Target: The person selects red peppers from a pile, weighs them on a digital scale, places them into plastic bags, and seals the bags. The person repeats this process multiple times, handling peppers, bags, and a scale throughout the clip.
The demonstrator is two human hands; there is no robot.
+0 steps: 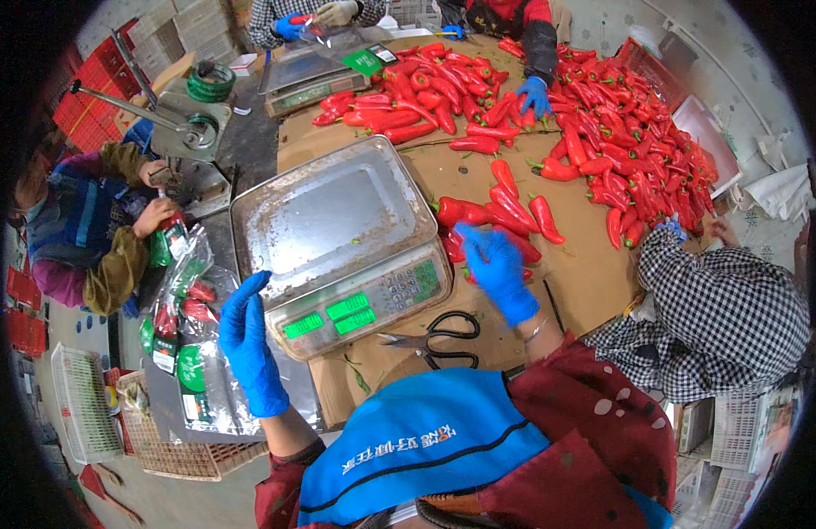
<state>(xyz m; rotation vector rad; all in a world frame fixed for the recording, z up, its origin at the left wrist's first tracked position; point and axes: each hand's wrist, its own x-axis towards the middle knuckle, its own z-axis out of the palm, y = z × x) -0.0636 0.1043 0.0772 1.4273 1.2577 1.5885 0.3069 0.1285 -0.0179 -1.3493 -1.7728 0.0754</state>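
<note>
My left hand (253,354), in a blue glove, is raised at the front left corner of a digital scale (355,311). Its fingers point up and nothing shows in them. The scale's metal pan (329,211) carries only smears and scraps, and its green displays are lit. My right hand (494,271), also blue-gloved and blurred by motion, is over a small group of red peppers (514,205) beside the scale. Whether its fingers hold anything cannot be made out. Black-handled scissors (441,340) lie on the cardboard between me and the scale.
Clear bags (216,383) with green labels lie left of the scale; packed peppers (198,301) are among them. A bench sealing device (190,132) with a lever stands beyond. Large pepper heaps (633,139) cover the far right. Co-workers' hands (535,96) work around the table.
</note>
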